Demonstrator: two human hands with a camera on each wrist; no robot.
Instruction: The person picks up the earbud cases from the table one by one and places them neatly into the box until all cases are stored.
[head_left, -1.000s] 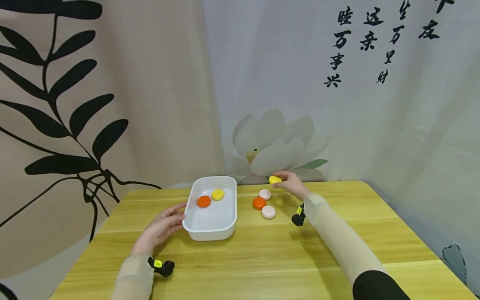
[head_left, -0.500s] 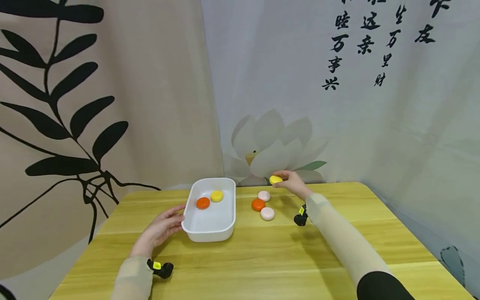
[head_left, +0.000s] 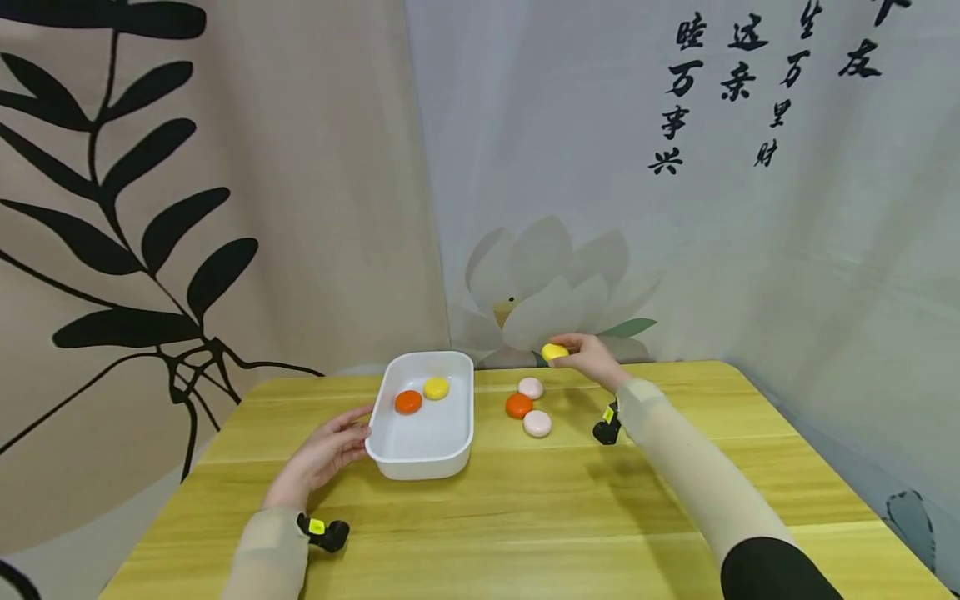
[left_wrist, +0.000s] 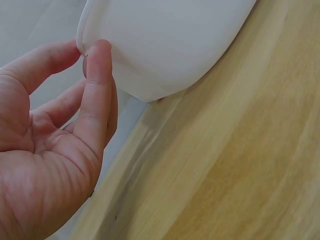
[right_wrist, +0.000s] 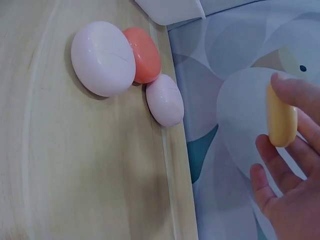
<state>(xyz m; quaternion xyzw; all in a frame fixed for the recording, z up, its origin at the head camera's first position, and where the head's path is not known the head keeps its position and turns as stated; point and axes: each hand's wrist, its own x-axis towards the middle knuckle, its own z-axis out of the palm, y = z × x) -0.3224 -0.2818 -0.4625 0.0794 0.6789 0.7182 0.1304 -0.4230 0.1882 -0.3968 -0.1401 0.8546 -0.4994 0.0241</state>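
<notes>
A yellow disc [head_left: 555, 352] is pinched in the right hand [head_left: 592, 358], raised near the far edge of the counter [head_left: 495, 533]. Nearby, two pink discs [head_left: 537, 423] and an orange disc [head_left: 519, 406] lie close together. The left hand [head_left: 324, 454], fingers loosely spread, touches a white tub [head_left: 427, 442] holding another two discs [head_left: 408, 402].

White tray [head_left: 420, 442] — smooth, plastic-looking, faint sheen. Pale pink discs [right_wrist: 103, 59] and orange discs [right_wrist: 145, 55] smooth, glossy. Bench [head_left: 525, 517] wood-grained, smooth, low sheen. Backdrop [head_left: 352, 208] — matt cloth, softly creased. Sleeves [head_left: 697, 467] matt cloth.
</notes>
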